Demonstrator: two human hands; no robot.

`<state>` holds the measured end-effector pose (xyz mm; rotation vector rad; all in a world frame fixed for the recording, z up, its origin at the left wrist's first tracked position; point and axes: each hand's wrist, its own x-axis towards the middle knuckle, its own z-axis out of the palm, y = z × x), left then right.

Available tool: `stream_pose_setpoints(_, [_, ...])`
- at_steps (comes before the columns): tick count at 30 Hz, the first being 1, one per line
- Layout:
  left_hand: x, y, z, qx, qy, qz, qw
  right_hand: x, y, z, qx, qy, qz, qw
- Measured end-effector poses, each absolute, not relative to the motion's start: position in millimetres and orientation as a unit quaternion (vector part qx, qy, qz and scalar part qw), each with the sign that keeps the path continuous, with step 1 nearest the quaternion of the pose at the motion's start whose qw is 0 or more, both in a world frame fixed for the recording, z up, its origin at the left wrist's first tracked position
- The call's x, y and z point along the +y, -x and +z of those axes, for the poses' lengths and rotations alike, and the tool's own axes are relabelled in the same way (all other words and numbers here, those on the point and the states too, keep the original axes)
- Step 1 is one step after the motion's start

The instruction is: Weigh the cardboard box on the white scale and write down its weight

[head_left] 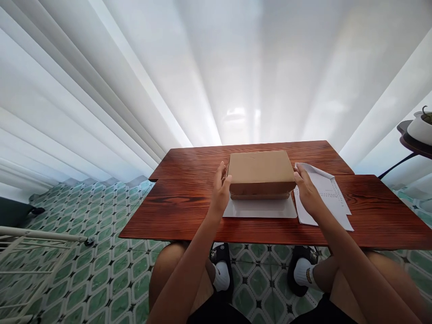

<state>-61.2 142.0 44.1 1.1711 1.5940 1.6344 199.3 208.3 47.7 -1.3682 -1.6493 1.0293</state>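
Note:
A closed brown cardboard box (pixel 259 166) lies over a white tray (pixel 261 209) on the dark red wooden table (pixel 182 211). Under its front edge shows a slightly narrower brown layer, perhaps its base or another box. My left hand (pixel 222 189) holds the box's left side, its thumb at the near corner and fingers pointing up and away. Against the right side, my right hand (pixel 306 189) mirrors it, thumb at the near right corner. The box is between both hands; whether it rests fully on the tray I cannot tell. My right hand also overlaps white papers (pixel 324 193).
White curtains (pixel 270 81) hang behind the table. On the far right a white plant pot (pixel 420 130) stands on a dark shelf. A white metal rack (pixel 40 256) stands on the green tiled floor (pixel 114 225) at the left. My knees are by the table's near edge.

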Motion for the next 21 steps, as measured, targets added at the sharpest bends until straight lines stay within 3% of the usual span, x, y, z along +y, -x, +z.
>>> stream_pose_setpoints(7, [137.5, 51.5, 47.8, 0.576, -0.403, 0.602, 0.378, 205.8, -193.6, 44.2, -0.663, 0.547, 0.387, 0.335])
stream_pose_setpoints(21, [139.0, 44.8, 42.5, 0.564, -0.368, 0.625, 0.393, 198.5, -187.9, 49.3, -0.672, 0.563, 0.323, 0.357])
